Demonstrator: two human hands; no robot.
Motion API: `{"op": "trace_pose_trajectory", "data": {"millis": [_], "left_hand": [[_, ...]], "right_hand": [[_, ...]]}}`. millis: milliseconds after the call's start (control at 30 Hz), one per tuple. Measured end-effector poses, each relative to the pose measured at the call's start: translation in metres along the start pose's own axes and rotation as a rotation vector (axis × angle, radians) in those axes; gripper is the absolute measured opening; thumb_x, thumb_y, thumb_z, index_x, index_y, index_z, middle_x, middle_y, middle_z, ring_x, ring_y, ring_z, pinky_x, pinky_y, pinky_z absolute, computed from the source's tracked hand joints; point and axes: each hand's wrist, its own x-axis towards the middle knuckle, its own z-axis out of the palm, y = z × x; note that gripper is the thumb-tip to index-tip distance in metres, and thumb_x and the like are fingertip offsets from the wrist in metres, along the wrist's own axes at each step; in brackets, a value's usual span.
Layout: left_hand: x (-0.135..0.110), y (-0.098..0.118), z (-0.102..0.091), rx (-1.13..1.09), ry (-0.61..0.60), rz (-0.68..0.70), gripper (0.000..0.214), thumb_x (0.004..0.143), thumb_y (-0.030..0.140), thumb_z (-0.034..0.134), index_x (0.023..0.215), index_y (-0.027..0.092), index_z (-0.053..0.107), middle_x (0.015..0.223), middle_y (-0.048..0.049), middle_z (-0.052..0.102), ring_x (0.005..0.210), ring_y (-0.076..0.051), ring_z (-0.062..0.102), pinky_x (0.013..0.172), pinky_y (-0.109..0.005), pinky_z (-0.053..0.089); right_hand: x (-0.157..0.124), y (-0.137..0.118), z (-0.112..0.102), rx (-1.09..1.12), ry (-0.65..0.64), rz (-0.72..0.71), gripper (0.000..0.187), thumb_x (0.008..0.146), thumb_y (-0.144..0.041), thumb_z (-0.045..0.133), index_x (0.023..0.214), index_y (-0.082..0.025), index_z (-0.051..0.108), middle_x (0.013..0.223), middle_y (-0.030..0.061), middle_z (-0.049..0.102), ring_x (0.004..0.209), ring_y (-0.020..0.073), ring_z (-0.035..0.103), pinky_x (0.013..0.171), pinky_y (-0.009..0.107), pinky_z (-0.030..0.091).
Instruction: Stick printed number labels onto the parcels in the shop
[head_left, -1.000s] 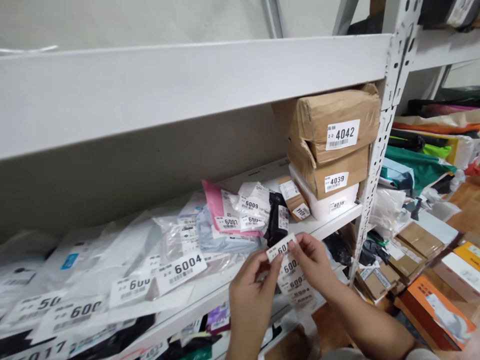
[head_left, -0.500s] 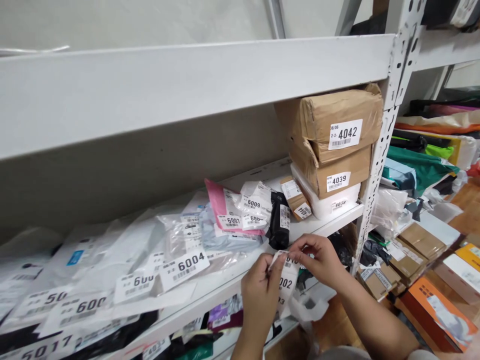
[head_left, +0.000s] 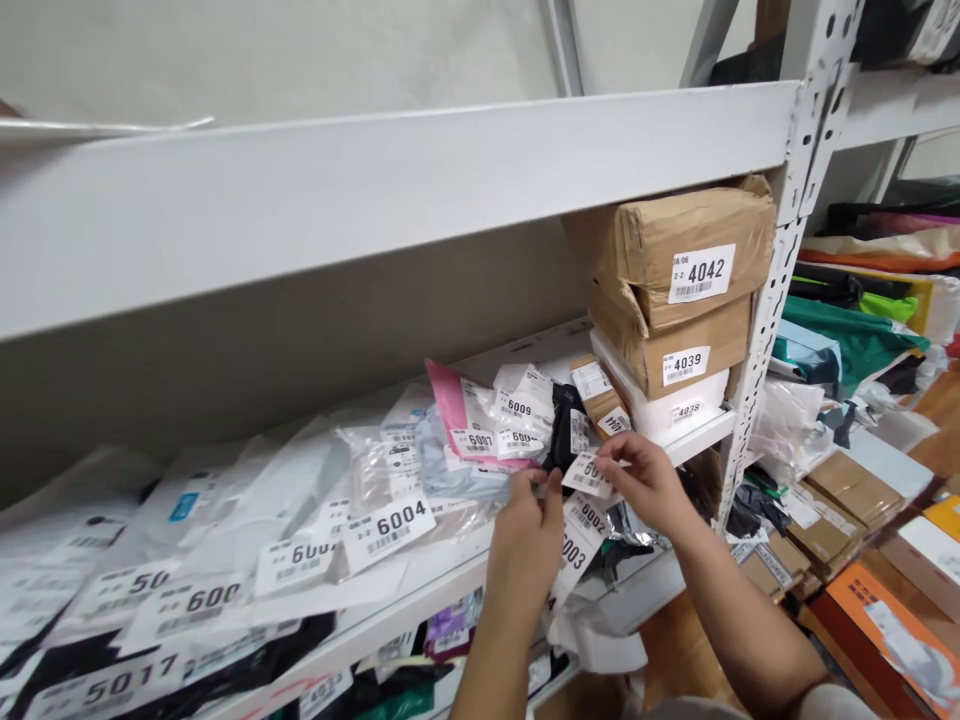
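Both my hands are up at the front edge of the grey shelf [head_left: 420, 605]. My left hand [head_left: 529, 540] is closed on a hanging strip of white number labels [head_left: 576, 545] reading 6002 and 6003. My right hand [head_left: 645, 478] pinches one white label [head_left: 587, 472] lifted off the top of that strip. Just behind the label lies a black pouch [head_left: 568, 425]. Beside it sits a pink mailer [head_left: 457, 415] with labels 6007 and 6009.
Soft parcels with labels such as 6004 [head_left: 390, 525] and 5017 cover the shelf to the left. Stacked cardboard boxes 4042 [head_left: 679, 255] and 4039 [head_left: 686, 350] stand by the perforated upright [head_left: 776, 290]. More parcels and boxes fill the floor at right [head_left: 862, 500].
My hands have risen from below the shelf edge toward the black pouch. The right hand has peeled one label off the strip and holds it higher.
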Motion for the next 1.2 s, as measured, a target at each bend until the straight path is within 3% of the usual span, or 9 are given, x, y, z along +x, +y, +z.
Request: {"op": "trace_pose_trajectory", "data": {"millis": [133,333,533,767,867,933,1033,1100,1200], "left_hand": [[0.007,-0.002,0.003,-0.059,-0.011,0.009,0.025,0.085,0.043,0.039,0.097,0.024,0.05,0.078,-0.0062,0.069,0.073,-0.028,0.066,0.07,-0.039,0.047],[0.011,-0.016,0.002,-0.221,-0.104,0.059,0.024,0.08,0.05,0.042,0.078,0.026,0.045,0.054,0.0044,0.053,0.053,-0.02,0.052,0.056,-0.031,0.041],[0.009,-0.022,0.005,-0.462,-0.226,-0.017,0.03,0.074,0.054,0.051,0.082,0.026,0.042,0.068,0.0007,0.068,0.07,-0.024,0.066,0.067,-0.034,0.047],[0.011,-0.01,0.0,-0.15,-0.112,0.106,0.027,0.079,0.051,0.047,0.074,0.026,0.042,0.051,0.0056,0.049,0.053,-0.02,0.052,0.056,-0.03,0.037],[0.013,-0.007,-0.002,0.002,-0.103,0.182,0.02,0.083,0.044,0.042,0.074,0.026,0.044,0.058,0.0021,0.053,0.06,-0.022,0.055,0.059,-0.031,0.036],[0.015,-0.009,-0.002,0.045,-0.08,0.227,0.019,0.083,0.042,0.043,0.074,0.025,0.045,0.064,-0.0004,0.058,0.066,-0.023,0.057,0.062,-0.032,0.038],[0.017,-0.017,0.0,-0.02,-0.084,0.239,0.025,0.081,0.048,0.047,0.073,0.025,0.046,0.065,0.0005,0.058,0.065,-0.022,0.056,0.063,-0.032,0.04],[0.019,-0.022,0.001,-0.114,-0.118,0.202,0.031,0.077,0.054,0.05,0.07,0.025,0.045,0.06,0.0026,0.055,0.06,-0.02,0.053,0.059,-0.03,0.039],[0.021,-0.024,0.001,-0.218,-0.144,0.151,0.035,0.072,0.058,0.054,0.066,0.024,0.045,0.06,0.0026,0.056,0.059,-0.018,0.052,0.058,-0.029,0.039]], "right_hand": [[0.013,0.015,0.012,-0.099,0.017,-0.004,0.026,0.08,-0.045,0.065,0.082,-0.019,0.062,0.074,0.0013,0.058,0.062,0.0124,0.05,0.051,0.022,0.042],[0.017,0.019,0.011,-0.238,-0.051,-0.062,0.017,0.084,-0.036,0.06,0.084,-0.019,0.062,0.074,0.0018,0.06,0.067,0.0146,0.055,0.055,0.024,0.041],[0.017,0.018,0.009,-0.327,-0.165,-0.134,0.01,0.087,-0.028,0.057,0.086,-0.019,0.061,0.073,0.0005,0.062,0.065,0.0135,0.056,0.059,0.024,0.042],[0.021,0.008,0.009,-0.537,-0.244,-0.24,0.004,0.088,-0.017,0.057,0.085,-0.019,0.058,0.071,-0.0012,0.057,0.064,0.0133,0.053,0.061,0.024,0.041],[0.024,0.004,0.009,-0.697,-0.279,-0.275,0.005,0.089,-0.015,0.056,0.092,-0.019,0.057,0.078,0.001,0.057,0.068,0.0156,0.055,0.065,0.026,0.041],[0.027,0.002,0.007,-0.809,-0.259,-0.232,0.018,0.089,-0.02,0.062,0.105,-0.018,0.055,0.082,0.0029,0.058,0.07,0.0176,0.056,0.066,0.028,0.042],[0.033,-0.001,-0.002,-0.876,-0.233,-0.196,0.039,0.08,-0.026,0.076,0.111,-0.019,0.053,0.09,0.0051,0.06,0.072,0.0186,0.057,0.066,0.029,0.044],[0.036,-0.002,-0.009,-0.81,-0.317,-0.256,0.032,0.076,-0.019,0.079,0.099,-0.02,0.056,0.09,0.0034,0.06,0.073,0.0172,0.058,0.065,0.027,0.045],[0.039,-0.003,-0.016,-0.66,-0.405,-0.308,0.016,0.083,-0.01,0.069,0.088,-0.019,0.057,0.083,0.0007,0.061,0.074,0.015,0.06,0.066,0.024,0.046]]}}
